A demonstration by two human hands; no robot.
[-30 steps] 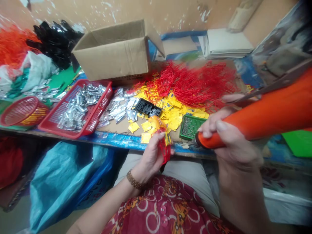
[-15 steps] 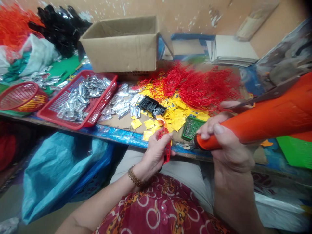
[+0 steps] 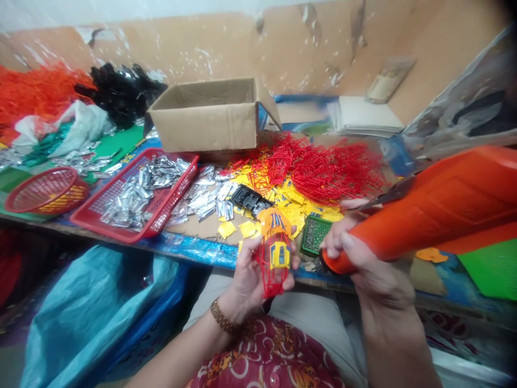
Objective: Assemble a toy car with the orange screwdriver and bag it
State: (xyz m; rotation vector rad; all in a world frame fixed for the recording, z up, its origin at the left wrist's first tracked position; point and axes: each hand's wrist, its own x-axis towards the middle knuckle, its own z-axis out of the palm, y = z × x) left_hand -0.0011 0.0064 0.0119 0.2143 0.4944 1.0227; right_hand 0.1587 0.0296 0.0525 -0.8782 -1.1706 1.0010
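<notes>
Above the worktop [image 3: 189, 249], the left grip [image 3: 246, 280] closes around a red plastic frame [image 3: 274, 285] already carrying yellow-orange pieces [image 3: 278, 253], the right grip [image 3: 367, 275] wraps an orange tool [image 3: 424, 231]; many loose red frames [image 3: 323, 167] lie heaped beyond.

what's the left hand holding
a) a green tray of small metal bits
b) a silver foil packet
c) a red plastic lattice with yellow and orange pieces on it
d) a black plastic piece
C. The left hand grips the red plastic lattice, with its yellow piece and orange top showing.
</notes>
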